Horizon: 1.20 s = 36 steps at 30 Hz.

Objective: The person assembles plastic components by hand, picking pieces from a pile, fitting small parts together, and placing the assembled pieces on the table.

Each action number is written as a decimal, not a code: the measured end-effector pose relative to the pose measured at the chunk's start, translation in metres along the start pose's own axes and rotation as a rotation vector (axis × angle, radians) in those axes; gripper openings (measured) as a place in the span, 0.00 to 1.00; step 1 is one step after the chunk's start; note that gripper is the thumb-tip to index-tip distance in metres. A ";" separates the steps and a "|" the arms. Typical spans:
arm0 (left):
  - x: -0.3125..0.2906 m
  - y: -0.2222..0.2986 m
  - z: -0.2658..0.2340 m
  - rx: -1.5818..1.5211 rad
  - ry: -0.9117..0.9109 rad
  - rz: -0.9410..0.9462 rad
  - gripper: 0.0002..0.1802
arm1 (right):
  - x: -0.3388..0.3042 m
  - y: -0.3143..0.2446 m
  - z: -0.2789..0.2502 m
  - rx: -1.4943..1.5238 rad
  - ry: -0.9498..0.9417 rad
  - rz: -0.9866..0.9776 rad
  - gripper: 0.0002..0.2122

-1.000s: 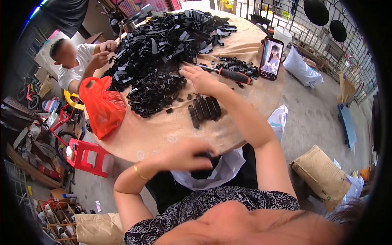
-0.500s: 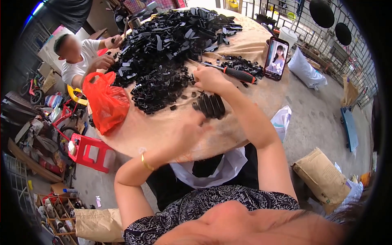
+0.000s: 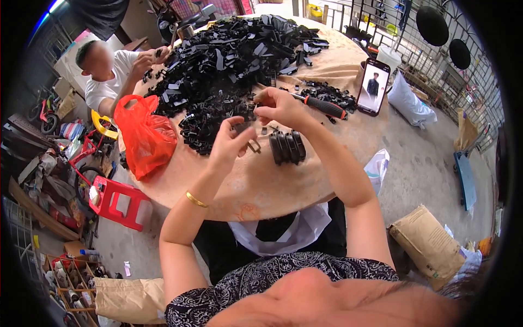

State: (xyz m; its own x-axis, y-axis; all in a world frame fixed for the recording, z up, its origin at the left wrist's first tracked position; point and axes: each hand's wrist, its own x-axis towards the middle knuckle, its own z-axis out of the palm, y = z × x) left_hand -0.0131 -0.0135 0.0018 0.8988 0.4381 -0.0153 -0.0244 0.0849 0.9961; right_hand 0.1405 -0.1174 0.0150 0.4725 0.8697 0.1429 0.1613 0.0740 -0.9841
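Observation:
My left hand (image 3: 231, 143) hovers above the near part of the table, thumb and fingers apart. A small dark clip-like piece (image 3: 254, 146) shows just beside its thumb. Farther right, my right hand (image 3: 277, 107) is closed in a pinch at the edge of the heap; whatever is between its fingertips is too small to make out. Below my right wrist, a short row of curved black plastic parts (image 3: 287, 147) stands side by side on the cloth. Beyond both hands rises a large heap of black plastic pieces (image 3: 234, 52), with smaller bits along its near side.
A cloth-covered round table (image 3: 218, 199) carries a red plastic bag (image 3: 144, 136) at left. To the right lie a screwdriver (image 3: 326, 107) and an upright phone (image 3: 373, 87). Across the left side, another person (image 3: 111, 73) handles small pieces. A white bag (image 3: 280, 240) hangs below the near edge.
My left hand has risen away from the row of curved parts toward the heap, and its fingers have spread. The right hand has shifted slightly down. The other person's hands have drawn together.

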 end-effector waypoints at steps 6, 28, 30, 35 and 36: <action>0.014 0.006 -0.020 -0.469 -0.115 -0.099 0.11 | -0.017 -0.018 0.016 0.276 -0.118 -0.064 0.11; 0.014 0.001 -0.019 -0.287 -0.104 0.098 0.12 | -0.027 -0.012 0.042 -0.572 0.220 -0.626 0.07; 0.013 0.000 -0.018 -0.161 -0.046 0.150 0.12 | -0.028 -0.010 0.042 -0.567 0.177 -0.656 0.08; 0.013 -0.004 -0.006 0.199 0.179 0.328 0.12 | -0.031 -0.005 0.045 -0.861 0.092 -0.720 0.05; 0.013 -0.007 -0.006 0.319 0.223 0.383 0.12 | -0.032 -0.004 0.046 -0.862 0.093 -0.717 0.05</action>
State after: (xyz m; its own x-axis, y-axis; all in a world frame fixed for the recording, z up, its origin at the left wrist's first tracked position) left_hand -0.0036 -0.0026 -0.0057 0.7358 0.5668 0.3706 -0.1671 -0.3784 0.9104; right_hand 0.0849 -0.1233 0.0095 0.0866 0.7192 0.6894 0.9499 0.1491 -0.2749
